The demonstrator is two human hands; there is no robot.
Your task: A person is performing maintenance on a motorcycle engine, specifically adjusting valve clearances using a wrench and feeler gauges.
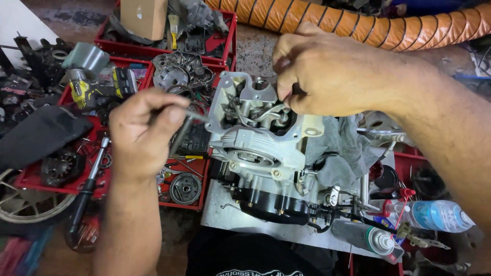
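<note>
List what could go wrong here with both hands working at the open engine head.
1. The right hand pinches a small tool or part over the open cylinder head; if it slips, it may drop in.
2. The left hand holds a thin metal tool angled at the head; it might scratch surfaces.
3. The spray can lies at the plate's edge and could roll off.

Two hands are counted: the left hand (146, 134) at nine o'clock, the right hand (327, 74) at one o'clock. One engine cylinder head (255, 138) is seen at centre. Three red trays (202, 202) are counted at ten o'clock, one orange duct hose (358, 25) at twelve, one spray can (365, 237) and one plastic bottle (434, 214) at four.
</note>
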